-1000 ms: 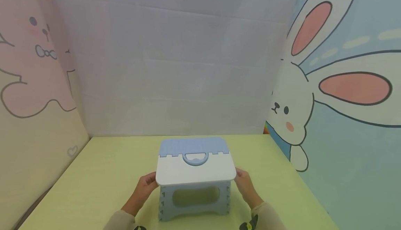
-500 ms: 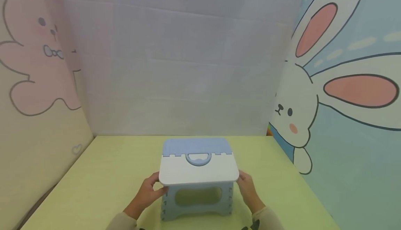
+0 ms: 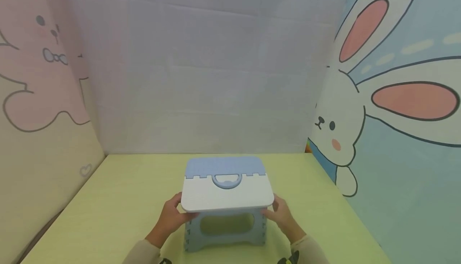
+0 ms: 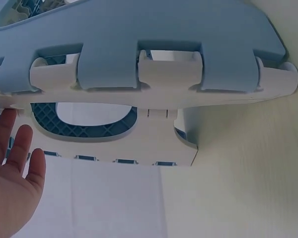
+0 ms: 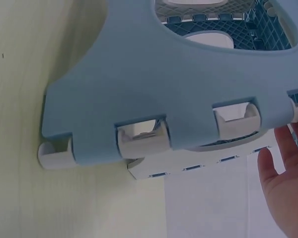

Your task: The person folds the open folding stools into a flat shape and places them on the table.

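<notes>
Standing on the pale-yellow counter (image 3: 137, 188): one folding stool (image 3: 227, 203), blue and white, round-cornered top, toothed seam, lattice-ribbed inside. I have fingers of left hand (image 3: 171, 217) and right hand (image 3: 283, 217) grasping its opposite sides, partly hidden beneath the top. Creased whitish cloth (image 3: 201, 84) behind; rabbit-printed wall (image 3: 403, 168), right.

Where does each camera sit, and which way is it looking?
Head: worn on the head, it looks forward and down at the folding stool, with both sleeves, left hand and right hand showing.
Left wrist: worn there, it faces the stool's left side; left fingers show at the left edge.
Right wrist: worn there, it faces the stool's right side; right fingers show at the right edge.
Both wrist views share the stool's blue panel.
</notes>
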`<state>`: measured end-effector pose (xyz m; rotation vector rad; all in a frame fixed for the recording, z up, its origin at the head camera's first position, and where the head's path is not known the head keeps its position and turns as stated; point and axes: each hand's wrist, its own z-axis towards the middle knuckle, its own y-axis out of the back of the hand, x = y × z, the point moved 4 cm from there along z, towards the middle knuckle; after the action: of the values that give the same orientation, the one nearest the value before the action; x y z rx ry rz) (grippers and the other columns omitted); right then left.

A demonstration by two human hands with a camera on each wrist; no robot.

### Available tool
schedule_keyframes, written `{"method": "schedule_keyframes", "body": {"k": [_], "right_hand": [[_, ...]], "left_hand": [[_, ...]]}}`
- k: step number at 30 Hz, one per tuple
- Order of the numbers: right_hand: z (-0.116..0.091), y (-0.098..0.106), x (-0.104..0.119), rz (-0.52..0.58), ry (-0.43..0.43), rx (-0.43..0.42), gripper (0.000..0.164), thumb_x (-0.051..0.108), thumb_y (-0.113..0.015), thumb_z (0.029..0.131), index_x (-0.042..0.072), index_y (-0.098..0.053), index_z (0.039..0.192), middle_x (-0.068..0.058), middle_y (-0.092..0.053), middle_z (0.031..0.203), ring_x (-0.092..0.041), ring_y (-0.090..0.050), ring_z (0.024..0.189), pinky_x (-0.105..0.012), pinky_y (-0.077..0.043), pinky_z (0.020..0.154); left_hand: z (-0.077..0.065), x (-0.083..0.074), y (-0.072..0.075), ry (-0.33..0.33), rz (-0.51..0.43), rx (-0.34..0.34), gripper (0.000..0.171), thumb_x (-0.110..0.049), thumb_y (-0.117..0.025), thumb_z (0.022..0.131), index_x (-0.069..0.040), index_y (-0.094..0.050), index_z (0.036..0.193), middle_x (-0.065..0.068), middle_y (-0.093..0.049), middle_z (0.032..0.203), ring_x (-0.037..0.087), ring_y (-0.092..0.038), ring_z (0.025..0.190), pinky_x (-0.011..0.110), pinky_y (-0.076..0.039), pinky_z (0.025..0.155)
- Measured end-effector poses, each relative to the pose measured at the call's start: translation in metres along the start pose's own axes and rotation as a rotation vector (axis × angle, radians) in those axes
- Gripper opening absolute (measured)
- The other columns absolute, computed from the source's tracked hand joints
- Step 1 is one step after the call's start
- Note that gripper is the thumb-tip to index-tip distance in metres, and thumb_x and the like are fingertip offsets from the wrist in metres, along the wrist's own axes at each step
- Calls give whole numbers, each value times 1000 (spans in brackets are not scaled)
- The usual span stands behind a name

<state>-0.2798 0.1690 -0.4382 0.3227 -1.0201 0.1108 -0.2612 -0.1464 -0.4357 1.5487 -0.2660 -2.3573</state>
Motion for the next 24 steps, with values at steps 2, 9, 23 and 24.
{"method": "schedule_keyframes", "body": {"k": [2,9,23,24], "right_hand": [[2,-2,0,-53,-73,-39,56,4,-72,79,-14,-49,127,-14,-56,132,-29,-43,130,-45,-27,109],[6,-8,3,-230,-272,-171,68,3,-80,69,-12,-49,127,-28,-57,123,-44,-54,113,-52,-43,95],[9,-10,7,-276,-246,-174,59,2,-80,69,-12,-55,120,-25,-63,114,-39,-61,104,-45,-50,88],[9,-10,7,-277,-247,-176,58,2,-80,69,-11,-55,120,-25,-63,114,-38,-61,103,-43,-50,87]], "left_hand": [[1,-1,0,-2,10,-8,54,2,-85,60,10,-63,109,23,-65,110,39,-56,108,57,-43,91],[1,0,-1,-16,-1,-20,56,2,-87,58,9,-64,109,19,-67,106,26,-59,102,47,-47,87],[7,-4,0,-60,-21,-1,51,6,-85,57,7,-67,104,17,-70,100,8,-60,93,31,-50,81],[7,-4,1,-58,-21,5,51,6,-86,57,7,-67,104,17,-70,100,8,-60,92,31,-50,80]]}}
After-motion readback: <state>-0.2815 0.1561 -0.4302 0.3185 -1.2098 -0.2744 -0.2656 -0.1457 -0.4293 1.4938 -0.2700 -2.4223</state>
